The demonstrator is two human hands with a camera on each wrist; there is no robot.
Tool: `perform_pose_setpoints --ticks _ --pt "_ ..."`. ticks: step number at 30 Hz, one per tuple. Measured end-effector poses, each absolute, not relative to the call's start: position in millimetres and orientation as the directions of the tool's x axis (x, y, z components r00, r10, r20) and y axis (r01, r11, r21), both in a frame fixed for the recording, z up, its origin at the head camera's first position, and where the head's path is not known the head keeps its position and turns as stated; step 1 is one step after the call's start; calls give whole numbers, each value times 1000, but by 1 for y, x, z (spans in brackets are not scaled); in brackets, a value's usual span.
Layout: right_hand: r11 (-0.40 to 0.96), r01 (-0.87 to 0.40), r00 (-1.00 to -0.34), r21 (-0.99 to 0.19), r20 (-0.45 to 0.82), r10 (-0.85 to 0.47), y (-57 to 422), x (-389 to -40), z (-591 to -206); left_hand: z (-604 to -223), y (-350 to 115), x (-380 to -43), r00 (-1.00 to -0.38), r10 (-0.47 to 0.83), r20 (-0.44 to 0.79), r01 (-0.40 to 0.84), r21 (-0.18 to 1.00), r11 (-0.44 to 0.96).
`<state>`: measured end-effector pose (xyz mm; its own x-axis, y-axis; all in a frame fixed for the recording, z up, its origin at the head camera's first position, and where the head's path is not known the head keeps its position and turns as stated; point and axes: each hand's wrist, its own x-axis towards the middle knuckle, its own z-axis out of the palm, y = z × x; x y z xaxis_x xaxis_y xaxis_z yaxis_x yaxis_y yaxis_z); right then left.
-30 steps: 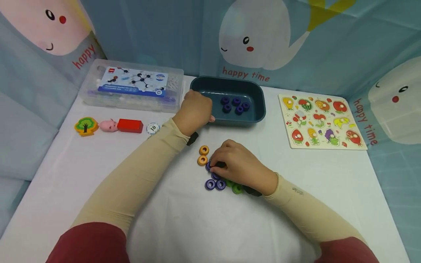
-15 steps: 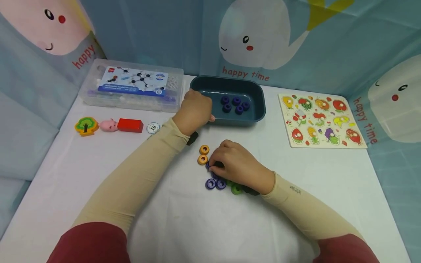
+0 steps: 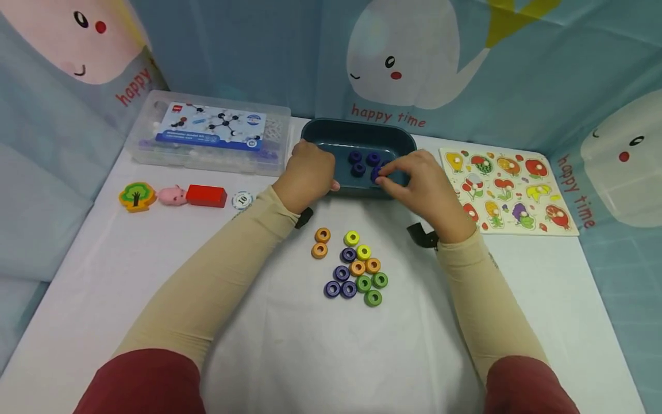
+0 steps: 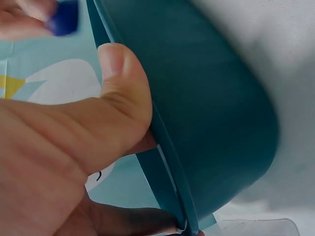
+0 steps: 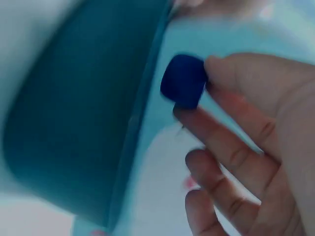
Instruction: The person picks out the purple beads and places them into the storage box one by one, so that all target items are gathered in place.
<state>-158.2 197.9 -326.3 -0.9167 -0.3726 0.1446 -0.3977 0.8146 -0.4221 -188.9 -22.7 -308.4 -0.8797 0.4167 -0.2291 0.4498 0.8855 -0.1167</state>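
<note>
My left hand (image 3: pixel 308 175) grips the near-left rim of a dark teal plastic bin (image 3: pixel 336 138); its thumb lies over the rim in the left wrist view. Between the thumb and fingertips of my right hand (image 3: pixel 426 192) is a dark purple ring bead (image 5: pixel 184 81), held over the bin's right part. Several purple beads (image 3: pixel 358 169) lie inside the bin, partly hidden by that hand. Loose on the white cloth in front are more ring beads: purple (image 3: pixel 333 289), orange (image 3: pixel 319 250), yellow (image 3: pixel 351 238) and green (image 3: pixel 373 298).
Left of the bin lies a clear plastic case (image 3: pixel 207 132) with a molecule label. A tree toy (image 3: pixel 137 196), pink pig (image 3: pixel 172 195), red block (image 3: pixel 206 196) and round chip (image 3: pixel 242 200) stand in a row. A fruit puzzle board (image 3: pixel 509 192) lies at the right.
My right hand has picked up a purple bead from the group on the cloth and carried it up and right over the bin. The left hand has stayed on the rim.
</note>
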Motion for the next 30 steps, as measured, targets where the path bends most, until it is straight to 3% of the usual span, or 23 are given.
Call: perform_pose_setpoints --ticks 3,9,25,30 --pt "846 -306 -949 -436 72 -306 207 -186 -337 -308 -22 -189 -878 416 -236 450 -118 885" --pt "881 -249 -953 -403 -61 -297 203 -213 -354 -307 -20 -190 -870 420 -258 458 -111 882" --pt "893 -247 -958 -376 -41 -283 197 -226 -359 -305 -20 -189 -875 408 -262 447 -114 887" --pt "852 -313 -945 -421 51 -322 198 -213 -356 -306 -21 -190 -875 398 -275 443 -123 888"
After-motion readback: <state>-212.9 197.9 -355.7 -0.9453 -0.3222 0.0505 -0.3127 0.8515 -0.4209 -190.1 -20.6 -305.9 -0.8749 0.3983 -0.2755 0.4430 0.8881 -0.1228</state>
